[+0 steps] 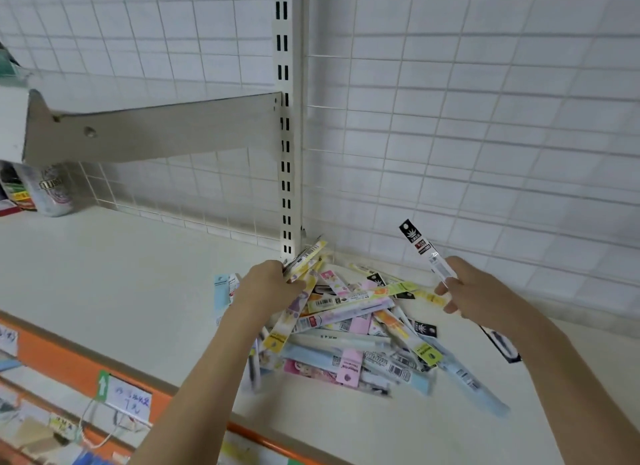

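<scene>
A loose pile of long, narrow packets (349,340) in yellow, pink, blue and white lies on a white shelf (121,291). My left hand (266,288) grips a bunch of several packets (308,256), which fan out over the pile toward the back post. To the right of the pile, my right hand (474,291) holds one packet with a black header (420,248). That packet slants up to the left, and its lower black end shows below my forearm.
A white slotted upright (285,125) and wire grid panels back the shelf. A metal bracket (156,132) juts out at upper left. Bottles (52,191) stand at far left. The orange front rail (86,364) carries price tags, and stocked shelves lie below it.
</scene>
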The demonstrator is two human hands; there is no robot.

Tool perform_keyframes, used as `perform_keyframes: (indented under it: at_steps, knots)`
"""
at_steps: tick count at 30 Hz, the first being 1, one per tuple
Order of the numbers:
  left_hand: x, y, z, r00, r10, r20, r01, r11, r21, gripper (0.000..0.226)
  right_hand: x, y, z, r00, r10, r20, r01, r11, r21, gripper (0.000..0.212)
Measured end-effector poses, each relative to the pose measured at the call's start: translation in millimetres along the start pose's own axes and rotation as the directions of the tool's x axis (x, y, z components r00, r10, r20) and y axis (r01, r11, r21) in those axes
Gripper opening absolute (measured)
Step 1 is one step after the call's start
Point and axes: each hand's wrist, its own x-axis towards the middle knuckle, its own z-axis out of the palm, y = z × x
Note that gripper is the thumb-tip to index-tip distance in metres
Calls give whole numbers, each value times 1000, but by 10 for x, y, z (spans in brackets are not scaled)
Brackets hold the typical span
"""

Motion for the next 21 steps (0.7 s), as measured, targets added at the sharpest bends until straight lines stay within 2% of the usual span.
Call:
perform_keyframes:
  at_steps: [5,9,12,17,21]
  knots:
    - [30,150,172,999,8,33,-11,997,82,38,99,53,-45,995,39,-90,-51,991,-126,16]
    - [44,189,241,1000,-11,4,11,987,162,40,286,119,67,988,10,-152,-41,978,-204,39]
    - [59,160,238,1000,-8,-11,10,993,114,36,441,143,144,991,0,-135,-35,966,-257,42]
    - [97,33,92,995,-49,-82,55,996,63,28,679,123,212,997,-45,-60,19,926,-376,22]
    - [90,-73,-20,992,-70,-102,76,995,57,33,848,53,299,997,-42,-64,15,926,-377,13]
